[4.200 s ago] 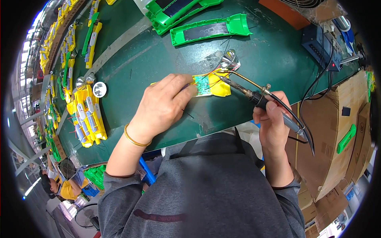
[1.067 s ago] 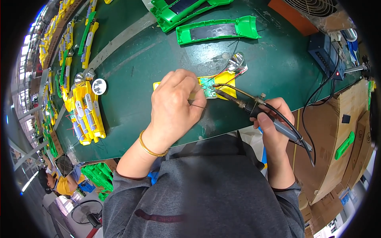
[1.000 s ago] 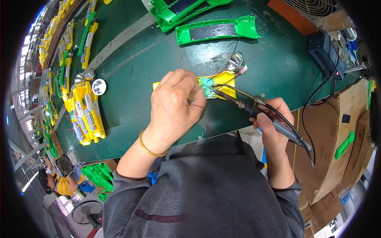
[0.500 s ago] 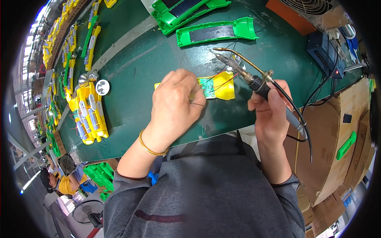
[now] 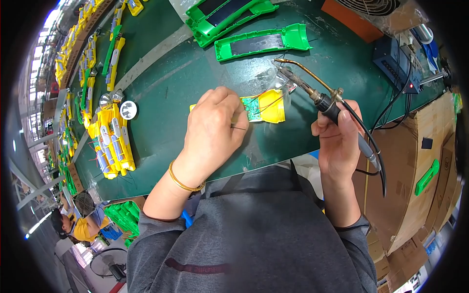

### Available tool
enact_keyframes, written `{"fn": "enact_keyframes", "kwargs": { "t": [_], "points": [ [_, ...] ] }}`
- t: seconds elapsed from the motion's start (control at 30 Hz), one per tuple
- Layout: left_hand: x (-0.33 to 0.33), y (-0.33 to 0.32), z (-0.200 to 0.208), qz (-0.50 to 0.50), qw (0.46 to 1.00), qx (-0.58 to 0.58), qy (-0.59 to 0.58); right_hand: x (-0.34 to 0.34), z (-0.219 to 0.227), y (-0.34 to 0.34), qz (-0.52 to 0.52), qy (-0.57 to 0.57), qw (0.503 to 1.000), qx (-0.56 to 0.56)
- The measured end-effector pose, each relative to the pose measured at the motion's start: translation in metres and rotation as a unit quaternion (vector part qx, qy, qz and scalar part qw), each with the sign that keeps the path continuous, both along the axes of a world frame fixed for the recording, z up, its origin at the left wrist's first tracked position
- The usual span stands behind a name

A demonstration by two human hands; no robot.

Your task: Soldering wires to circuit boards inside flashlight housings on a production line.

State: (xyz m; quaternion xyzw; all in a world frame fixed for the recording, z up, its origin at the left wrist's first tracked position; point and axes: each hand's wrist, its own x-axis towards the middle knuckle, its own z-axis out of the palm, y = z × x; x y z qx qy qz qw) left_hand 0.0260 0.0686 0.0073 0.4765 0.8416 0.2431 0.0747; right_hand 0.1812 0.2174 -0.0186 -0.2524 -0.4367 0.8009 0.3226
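Observation:
A yellow plastic lamp housing (image 5: 273, 108) lies on the green table in front of me, with a small green circuit board (image 5: 252, 108) and thin red and dark wires at its wide end. My left hand (image 5: 215, 119) is closed over the narrow end, fingers curled and hiding what they pinch; a thin dark wire shows by the thumb. My right hand (image 5: 340, 139) grips a soldering iron (image 5: 328, 108) with a curved brass tube (image 5: 305, 69) beside its tip. That tip hovers above and right of the board, close to a shiny reflector (image 5: 288, 84) partly behind it.
Green housing shells (image 5: 264, 45) with dark panels lie at the far side. Several yellow lamp bodies (image 5: 111, 141) with batteries and reflectors are grouped at left. A blue power unit (image 5: 396, 63) stands far right, a fan (image 5: 369, 6) behind it, cardboard boxes (image 5: 391, 180) beside the table.
My right hand has moved the soldering iron slightly right, farther from the board. My left hand stays over the yellow housing.

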Motion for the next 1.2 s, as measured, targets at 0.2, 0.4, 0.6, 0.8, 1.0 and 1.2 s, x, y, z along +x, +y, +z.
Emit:
{"fn": "enact_keyframes", "kwargs": {
  "t": [0.2, 0.4, 0.6, 0.8, 1.0, 1.2],
  "points": [
    [0.003, -0.001, 0.001, -0.003, 0.999, 0.013, 0.035, 0.007, -0.002, 0.002, 0.002, -0.004, 1.0, 0.004],
    [0.004, -0.005, 0.014, 0.005, 0.996, 0.031, 0.086, 0.011, -0.003, 0.003, -0.002, -0.017, 1.0, -0.002],
    [-0.011, -0.05, 0.038, 0.01, 0.979, -0.023, -0.2, 0.015, -0.011, 0.005, -0.018, -0.022, 1.0, -0.004],
    [-0.018, -0.025, 0.01, 0.013, 0.96, 0.068, -0.27, 0.013, -0.007, 0.0, 0.016, 0.0, 1.0, -0.001],
    [-0.013, -0.013, 0.005, -0.041, 0.996, 0.025, -0.079, 0.021, -0.012, 0.002, 0.003, -0.027, 1.0, 0.01],
    [-0.011, -0.008, 0.002, -0.02, 0.993, 0.014, -0.112, 0.02, -0.007, 0.003, 0.016, -0.039, 0.999, 0.019]
  ]
}}
